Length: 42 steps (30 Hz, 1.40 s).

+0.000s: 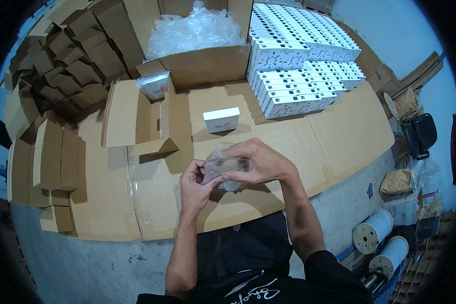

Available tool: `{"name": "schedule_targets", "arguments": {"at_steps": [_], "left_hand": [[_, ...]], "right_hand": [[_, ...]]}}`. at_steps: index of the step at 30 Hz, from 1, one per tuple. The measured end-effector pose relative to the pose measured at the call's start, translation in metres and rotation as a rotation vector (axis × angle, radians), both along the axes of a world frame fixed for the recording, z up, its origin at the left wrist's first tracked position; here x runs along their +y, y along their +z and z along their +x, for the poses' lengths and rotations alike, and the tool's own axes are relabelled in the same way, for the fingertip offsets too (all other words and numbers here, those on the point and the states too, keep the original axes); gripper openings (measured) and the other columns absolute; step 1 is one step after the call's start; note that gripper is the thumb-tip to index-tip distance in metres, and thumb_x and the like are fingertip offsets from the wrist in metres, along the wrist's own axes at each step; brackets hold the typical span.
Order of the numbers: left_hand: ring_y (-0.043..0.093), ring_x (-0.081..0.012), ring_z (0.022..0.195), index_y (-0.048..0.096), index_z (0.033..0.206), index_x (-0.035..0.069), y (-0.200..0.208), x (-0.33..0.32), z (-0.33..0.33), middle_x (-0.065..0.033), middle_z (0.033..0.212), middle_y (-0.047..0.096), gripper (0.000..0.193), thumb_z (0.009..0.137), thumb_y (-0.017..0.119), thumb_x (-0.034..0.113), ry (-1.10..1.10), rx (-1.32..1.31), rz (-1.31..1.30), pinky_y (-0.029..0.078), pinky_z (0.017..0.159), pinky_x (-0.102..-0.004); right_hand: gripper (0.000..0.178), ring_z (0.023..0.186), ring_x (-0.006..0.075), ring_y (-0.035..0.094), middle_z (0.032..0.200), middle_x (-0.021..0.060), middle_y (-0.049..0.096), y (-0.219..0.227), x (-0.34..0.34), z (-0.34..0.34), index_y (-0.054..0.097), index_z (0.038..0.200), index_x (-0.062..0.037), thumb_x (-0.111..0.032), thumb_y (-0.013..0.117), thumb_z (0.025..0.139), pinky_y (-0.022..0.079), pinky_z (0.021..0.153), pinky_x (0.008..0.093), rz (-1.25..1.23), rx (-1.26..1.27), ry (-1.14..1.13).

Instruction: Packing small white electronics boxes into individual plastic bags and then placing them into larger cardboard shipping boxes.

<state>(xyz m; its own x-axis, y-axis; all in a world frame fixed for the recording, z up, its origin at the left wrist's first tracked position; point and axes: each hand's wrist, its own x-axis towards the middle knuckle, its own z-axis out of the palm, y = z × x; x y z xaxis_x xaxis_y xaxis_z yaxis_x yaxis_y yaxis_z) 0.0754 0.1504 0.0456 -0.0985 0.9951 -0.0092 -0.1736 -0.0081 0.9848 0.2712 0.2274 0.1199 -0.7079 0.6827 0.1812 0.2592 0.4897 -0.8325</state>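
Over the near part of the cardboard-covered table, a clear plastic bag (215,155) is held between my two hands. My left hand (194,183) pinches its left side with bent fingers. On the other side, my right hand (262,161) curves around the bag, thumb and fingers gripping its edges. Brown shows through its middle; whether anything is inside, I cannot tell. Just beyond my hands a small white box (221,121) stands on the table. To the left lies an open cardboard box (122,112), with a plastic-wrapped white box (156,87) at its far end.
A large carton (202,65) heaped with clear plastic bags (195,31) stands at the back. Rows of white boxes (296,97) are stacked at back right. Open brown boxes (81,63) pile up at far left, closed ones (53,157) nearer. Spools (372,232) sit beyond the table's right edge.
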Motion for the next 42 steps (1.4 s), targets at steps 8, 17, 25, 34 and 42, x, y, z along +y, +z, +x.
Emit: {"name": "schedule_targets", "arguments": {"at_steps": [8, 17, 25, 34, 42], "left_hand": [[0.059, -0.0066, 0.072, 0.058, 0.104, 0.002, 0.005, -0.002, -0.029, -0.0019, 0.088, 0.065, 0.037, 0.079, 0.085, 0.003, -0.187, -0.008, -0.245, 0.052, 0.064, -0.0217], [0.064, -0.0186, 0.106, 0.055, 0.129, -0.002, 0.016, 0.006, -0.008, -0.0083, 0.114, 0.066, 0.073, 0.067, 0.092, 0.007, -0.342, -0.003, -0.111, 0.053, 0.094, -0.0353], [0.063, -0.017, 0.108, 0.057, 0.127, 0.0, 0.01, 0.008, -0.016, -0.0065, 0.117, 0.066, 0.073, 0.066, 0.094, 0.01, -0.486, 0.164, -0.166, 0.052, 0.095, -0.0352], [0.062, -0.017, 0.107, 0.056, 0.13, -0.001, 0.007, 0.008, -0.018, -0.0072, 0.117, 0.066, 0.073, 0.067, 0.092, 0.008, -0.48, 0.089, -0.182, 0.052, 0.096, -0.0347], [0.064, -0.0155, 0.101, 0.06, 0.126, 0.0, 0.003, 0.008, -0.017, -0.0067, 0.115, 0.068, 0.064, 0.07, 0.091, 0.008, -0.374, 0.14, -0.152, 0.054, 0.091, -0.033]], "right_hand": [[0.035, 0.086, 0.0295, 0.074, 0.108, 0.0175, 0.075, 0.008, 0.009, 0.007, 0.073, 0.121, -0.0074, -0.009, 0.07, 0.086, 0.059, 0.079, 0.0381, 0.001, -0.082, -0.063], [0.035, 0.085, 0.032, 0.074, 0.102, 0.0178, 0.075, -0.004, 0.008, -0.001, 0.071, 0.125, -0.0113, -0.008, 0.062, 0.092, 0.057, 0.078, 0.0407, 0.015, -0.105, 0.048], [0.032, 0.078, 0.0359, 0.07, 0.09, 0.0181, 0.073, 0.017, 0.006, -0.006, 0.067, 0.128, -0.0157, -0.021, 0.056, 0.099, 0.054, 0.075, 0.0467, 0.091, -0.339, 0.045], [0.034, 0.073, 0.0282, 0.071, 0.091, 0.0148, 0.075, 0.017, 0.001, -0.006, 0.07, 0.124, -0.0128, -0.015, 0.07, 0.089, 0.054, 0.068, 0.0387, 0.159, -0.196, -0.086], [0.038, 0.081, 0.0158, 0.069, 0.098, 0.0072, 0.076, -0.011, 0.024, 0.002, 0.066, 0.125, -0.0068, -0.004, 0.072, 0.087, 0.055, 0.077, 0.0293, 0.075, 0.283, -0.224]]}}
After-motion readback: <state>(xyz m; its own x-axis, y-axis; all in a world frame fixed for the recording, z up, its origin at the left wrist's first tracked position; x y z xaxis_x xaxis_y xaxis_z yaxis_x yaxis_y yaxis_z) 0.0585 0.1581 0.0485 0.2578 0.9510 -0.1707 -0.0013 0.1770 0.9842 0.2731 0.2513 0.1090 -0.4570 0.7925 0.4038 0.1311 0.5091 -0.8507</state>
